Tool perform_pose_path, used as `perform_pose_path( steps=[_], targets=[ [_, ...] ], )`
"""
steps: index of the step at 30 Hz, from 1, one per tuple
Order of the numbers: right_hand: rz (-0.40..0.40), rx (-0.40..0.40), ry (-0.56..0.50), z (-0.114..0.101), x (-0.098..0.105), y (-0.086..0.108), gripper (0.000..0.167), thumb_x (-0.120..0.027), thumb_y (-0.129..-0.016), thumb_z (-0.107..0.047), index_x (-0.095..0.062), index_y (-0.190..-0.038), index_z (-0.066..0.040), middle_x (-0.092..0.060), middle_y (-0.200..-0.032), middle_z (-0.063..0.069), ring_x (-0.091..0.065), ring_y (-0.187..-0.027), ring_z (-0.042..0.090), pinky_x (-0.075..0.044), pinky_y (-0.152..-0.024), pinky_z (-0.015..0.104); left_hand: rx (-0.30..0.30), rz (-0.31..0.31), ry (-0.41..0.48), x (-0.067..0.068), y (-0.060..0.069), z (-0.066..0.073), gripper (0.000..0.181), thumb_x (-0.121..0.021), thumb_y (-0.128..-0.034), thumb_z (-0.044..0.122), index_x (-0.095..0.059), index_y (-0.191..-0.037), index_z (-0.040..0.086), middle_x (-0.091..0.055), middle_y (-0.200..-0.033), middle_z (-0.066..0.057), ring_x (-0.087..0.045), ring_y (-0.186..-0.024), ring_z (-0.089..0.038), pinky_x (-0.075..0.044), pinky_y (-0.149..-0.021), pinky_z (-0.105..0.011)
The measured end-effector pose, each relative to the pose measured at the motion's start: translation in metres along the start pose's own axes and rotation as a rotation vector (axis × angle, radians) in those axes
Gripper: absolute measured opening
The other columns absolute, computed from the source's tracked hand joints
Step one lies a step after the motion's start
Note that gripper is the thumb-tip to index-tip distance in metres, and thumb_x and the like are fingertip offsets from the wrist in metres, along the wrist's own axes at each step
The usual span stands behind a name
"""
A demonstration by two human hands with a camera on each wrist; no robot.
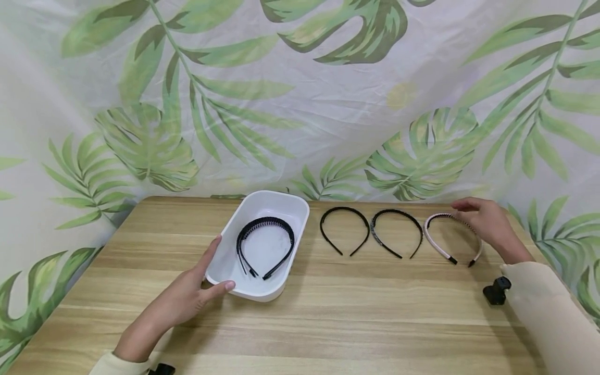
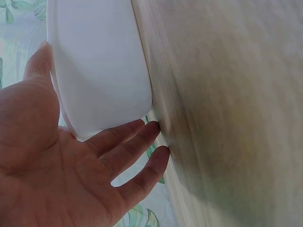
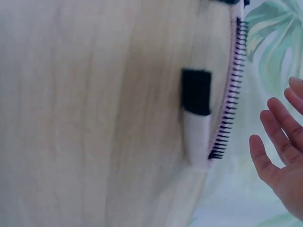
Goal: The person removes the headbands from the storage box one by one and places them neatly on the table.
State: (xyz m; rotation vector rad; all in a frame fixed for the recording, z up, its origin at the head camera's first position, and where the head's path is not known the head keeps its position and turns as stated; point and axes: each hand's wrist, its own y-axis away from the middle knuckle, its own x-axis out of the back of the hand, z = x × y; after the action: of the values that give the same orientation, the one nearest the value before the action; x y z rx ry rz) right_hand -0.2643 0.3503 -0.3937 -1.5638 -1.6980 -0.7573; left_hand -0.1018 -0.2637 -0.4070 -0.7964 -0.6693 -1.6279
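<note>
A white tray (image 1: 257,296) stands on the table left of centre, with several dark headbands (image 1: 266,221) lying together in it. The left hand (image 1: 187,291) rests on the tray's near left corner, thumb on the rim; in the left wrist view the fingers of this hand (image 2: 71,165) lie loosely extended against the tray wall (image 2: 99,66). Over the top right of a pink headband (image 1: 436,245) is the right hand (image 1: 487,224). The right wrist view has this hand (image 3: 284,151) with fingers apart, not touching the pink headband (image 3: 196,137), whose comb teeth show.
Two black headbands (image 1: 344,209) (image 1: 398,212) lie in a row on the wooden table (image 1: 356,323) between the tray and the pink one. A leaf-patterned cloth (image 1: 328,104) hangs behind the table.
</note>
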Motion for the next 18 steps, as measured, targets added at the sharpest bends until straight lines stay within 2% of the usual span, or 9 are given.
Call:
perform_pose_path(
  steps=[2, 4, 6, 9, 13, 16, 18],
  targets=[
    [0.028, 0.029, 0.008, -0.005, 0.000, 0.003, 0.042, -0.058, -0.109, -0.028, -0.064, -0.136, 0.003, -0.063, -0.136, 0.032, -0.059, -0.123, 0.051, -0.056, -0.084, 0.047, 0.003, 0.000, 0.001, 0.000, 0.000, 0.000, 0.102, -0.070, -0.1000, 0.044, 0.001, -0.171, 0.021, -0.043, -0.154, -0.041, -0.056, -0.132, -0.056, -0.043, -0.106, -0.072],
    [0.058, 0.058, 0.009, -0.012, -0.002, 0.006, 0.039, -0.061, -0.108, -0.027, -0.066, -0.133, 0.003, -0.066, -0.132, 0.030, -0.062, -0.120, 0.051, -0.057, -0.081, 0.036, 0.004, 0.000, 0.003, 0.001, 0.000, 0.001, 0.102, -0.070, -0.1002, 0.044, 0.001, -0.170, 0.022, -0.043, -0.154, -0.040, -0.055, -0.132, -0.056, -0.043, -0.107, -0.072],
    [0.080, 0.087, -0.002, -0.021, -0.004, 0.010, 0.038, -0.063, -0.107, -0.025, -0.067, -0.132, 0.002, -0.068, -0.129, 0.029, -0.064, -0.118, 0.049, -0.058, -0.080, 0.032, 0.005, 0.001, 0.005, 0.001, 0.000, 0.001, 0.102, -0.070, -0.1003, 0.045, 0.001, -0.170, 0.023, -0.043, -0.154, -0.040, -0.055, -0.133, -0.056, -0.042, -0.107, -0.072],
    [0.100, 0.134, -0.019, -0.033, -0.008, 0.014, 0.038, -0.064, -0.107, -0.023, -0.066, -0.133, 0.003, -0.069, -0.128, 0.028, -0.064, -0.117, 0.043, -0.059, -0.089, 0.039, 0.003, 0.000, 0.010, 0.001, 0.000, 0.001, 0.102, -0.069, -0.1004, 0.045, 0.001, -0.170, 0.023, -0.043, -0.154, -0.040, -0.055, -0.133, -0.055, -0.042, -0.107, -0.072],
    [0.119, 0.186, -0.034, -0.050, -0.012, 0.019, 0.039, -0.065, -0.106, -0.022, -0.065, -0.136, 0.003, -0.069, -0.129, 0.027, -0.062, -0.114, 0.027, -0.051, -0.100, 0.055, -0.001, -0.001, 0.011, 0.001, 0.000, 0.000, 0.101, -0.069, -0.1005, 0.045, 0.001, -0.171, 0.023, -0.042, -0.155, -0.039, -0.055, -0.133, -0.054, -0.042, -0.107, -0.071],
    [0.130, 0.213, -0.039, -0.059, -0.015, 0.022, 0.038, -0.068, -0.104, -0.020, -0.065, -0.135, 0.002, -0.070, -0.129, 0.026, -0.063, -0.113, 0.027, -0.051, -0.100, 0.055, -0.008, -0.002, 0.015, 0.001, -0.001, 0.000, 0.101, -0.070, -0.1006, 0.044, 0.000, -0.171, 0.023, -0.041, -0.157, -0.038, -0.055, -0.134, -0.052, -0.043, -0.108, -0.070],
    [0.132, 0.228, -0.038, -0.064, -0.016, 0.024, 0.037, -0.069, -0.103, -0.019, -0.066, -0.135, 0.001, -0.070, -0.128, 0.026, -0.065, -0.114, 0.033, -0.054, -0.098, 0.050, -0.018, -0.001, 0.017, 0.001, -0.001, -0.001, 0.101, -0.070, -0.1006, 0.043, 0.000, -0.171, 0.022, -0.040, -0.157, -0.038, -0.056, -0.134, -0.052, -0.043, -0.107, -0.070]
  ],
)
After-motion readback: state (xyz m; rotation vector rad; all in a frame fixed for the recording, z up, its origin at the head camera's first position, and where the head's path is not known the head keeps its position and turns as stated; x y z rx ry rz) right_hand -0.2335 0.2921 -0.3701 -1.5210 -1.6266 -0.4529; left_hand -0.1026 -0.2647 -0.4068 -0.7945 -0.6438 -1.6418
